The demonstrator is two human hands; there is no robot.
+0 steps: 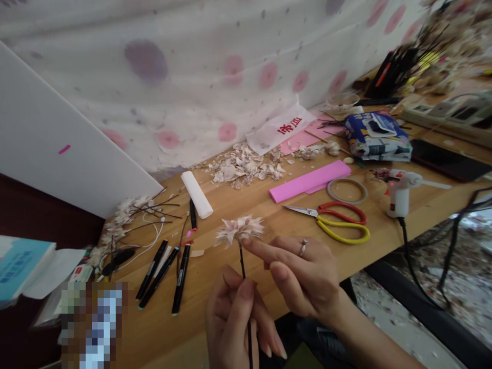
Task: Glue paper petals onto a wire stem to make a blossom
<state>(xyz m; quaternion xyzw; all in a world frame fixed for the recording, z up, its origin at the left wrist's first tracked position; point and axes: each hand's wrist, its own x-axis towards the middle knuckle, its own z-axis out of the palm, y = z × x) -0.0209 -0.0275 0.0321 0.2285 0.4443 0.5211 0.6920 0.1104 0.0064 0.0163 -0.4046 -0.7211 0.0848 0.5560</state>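
Note:
My left hand (234,318) is closed around the thin dark stem (242,261) of an artificial flower, pinching it between thumb and fingers. The flower head (240,228) has pale, pinkish-white papery petals and faces up and away from me. My right hand (303,271), with a ring on one finger, reaches in from the right. Its index finger points out and touches the flower's underside near the top of the stem. The thumb stands apart from that finger, and I see nothing held there. Red-and-yellow-handled scissors (338,220) lie just beyond my right hand.
Behind the flower lies a heap of papery flakes (246,166). Several black markers (180,279) and finished-looking pale flowers (119,220) lie left. Pink paper (307,182), a tape ring (347,190), a hot glue gun (402,195) with its cord, wipes (376,136) and a phone (449,160) are right.

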